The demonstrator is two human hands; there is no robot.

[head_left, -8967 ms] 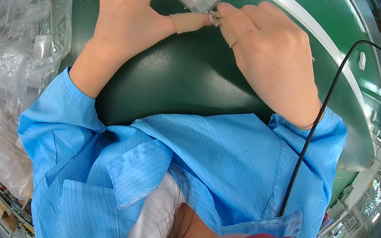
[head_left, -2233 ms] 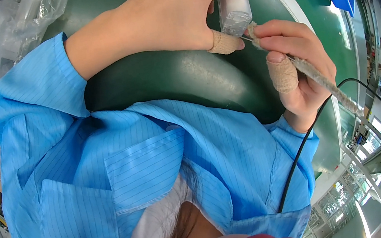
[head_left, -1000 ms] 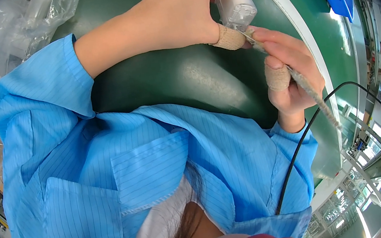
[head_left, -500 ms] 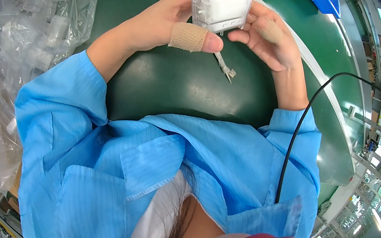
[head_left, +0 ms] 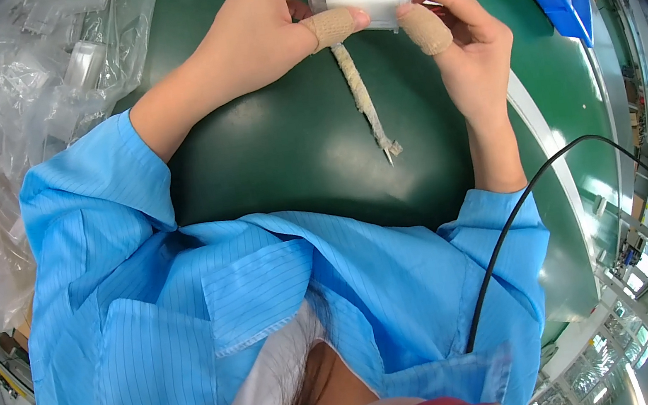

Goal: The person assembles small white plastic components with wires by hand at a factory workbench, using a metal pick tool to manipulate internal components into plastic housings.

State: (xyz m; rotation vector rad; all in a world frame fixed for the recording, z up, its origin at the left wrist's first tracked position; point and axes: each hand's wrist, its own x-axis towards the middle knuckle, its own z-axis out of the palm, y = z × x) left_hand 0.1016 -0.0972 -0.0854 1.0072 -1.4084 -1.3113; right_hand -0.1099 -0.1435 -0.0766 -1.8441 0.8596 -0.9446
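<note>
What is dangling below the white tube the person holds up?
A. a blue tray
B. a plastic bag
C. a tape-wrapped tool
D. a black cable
C: a slim tape-wrapped tool hangs from the left hand, just under the white tube that both hands pinch; the right hand holds the tube's other end.

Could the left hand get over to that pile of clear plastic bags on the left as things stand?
Probably yes. The bags lie just beyond the left hand across bare green table, nothing between. But it shares its grip on the white cylinder with the right hand.
</note>
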